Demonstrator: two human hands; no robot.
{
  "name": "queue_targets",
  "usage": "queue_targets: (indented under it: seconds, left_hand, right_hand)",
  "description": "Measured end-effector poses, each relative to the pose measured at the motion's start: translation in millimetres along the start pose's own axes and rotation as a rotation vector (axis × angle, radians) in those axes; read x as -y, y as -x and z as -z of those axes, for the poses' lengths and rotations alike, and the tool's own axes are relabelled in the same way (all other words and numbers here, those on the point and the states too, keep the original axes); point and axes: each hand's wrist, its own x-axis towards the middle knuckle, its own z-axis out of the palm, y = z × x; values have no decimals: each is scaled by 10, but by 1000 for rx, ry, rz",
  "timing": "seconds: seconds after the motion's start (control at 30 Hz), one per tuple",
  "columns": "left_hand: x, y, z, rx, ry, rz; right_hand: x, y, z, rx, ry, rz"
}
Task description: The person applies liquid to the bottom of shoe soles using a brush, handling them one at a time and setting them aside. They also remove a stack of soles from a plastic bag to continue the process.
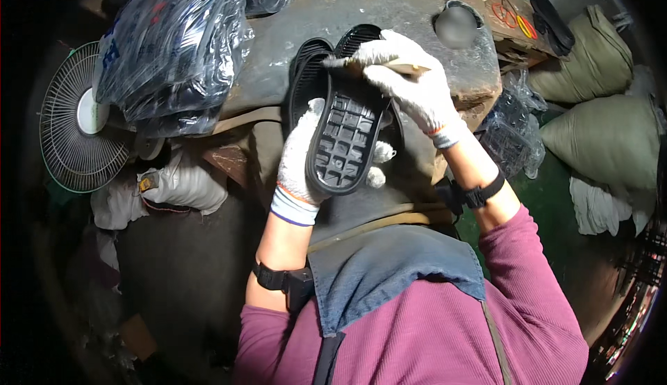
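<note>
My left hand (297, 156), in a white knitted glove, is closed around a black shoe sole (345, 138). The sole is tilted up over the table's near edge, its gridded hollow side facing me and its fingertips' grip showing at the right edge. In my gloved right hand (417, 86) is a small brush (410, 68) with a pale handle. Its bristle end lies at the sole's far end; whether it touches cannot be made out. More black soles (360, 33) lie just behind, partly hidden by the held one.
A worn worktable (306, 10) carries clear plastic bags (177, 37) at left and a round pot (458, 23) at right. A fan (87, 114) stands at far left. Scissors (506, 15) lie on a side surface at far right, near stuffed sacks (601, 135).
</note>
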Motion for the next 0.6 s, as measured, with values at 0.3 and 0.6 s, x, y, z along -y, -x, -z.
queue_targets:
  seconds: [0.3,0.6]
  left_hand:
    - [-8,-157,161,-42,-62,-295]
    - [-488,-22,-150,119,-414,-329]
  right_hand:
    - [371,320,-183,54,32,220]
    - [631,421,-3,284,90,278]
